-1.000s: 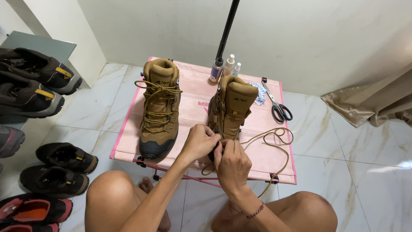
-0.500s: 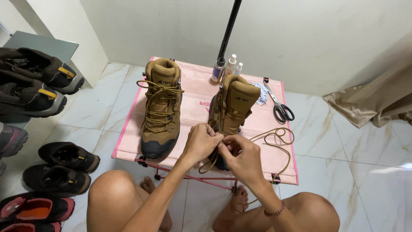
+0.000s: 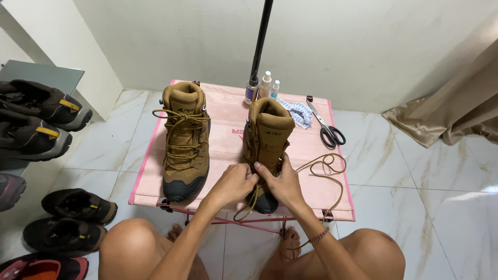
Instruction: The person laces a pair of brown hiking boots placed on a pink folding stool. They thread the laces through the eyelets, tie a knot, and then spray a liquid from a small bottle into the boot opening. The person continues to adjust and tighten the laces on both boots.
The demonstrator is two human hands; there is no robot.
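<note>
Left hand (image 3: 234, 182): reaching forward from a bare forearm, fingers curling inward, pinching. Right hand (image 3: 281, 184): meeting it, touching at the fingertips, fingers bending, wrist wearing a thin bracelet.

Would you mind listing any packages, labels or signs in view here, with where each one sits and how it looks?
Crumpled packet: far side of the pink table, beside the scissors; white with blue print.
Dark bottle: table's far edge, at the foot of the black pole; light label band.
Two white bottles: right beside it, small, slim, capped.
Tongue labels: small dark patches on both brown boots.
No signs or screens.
</note>
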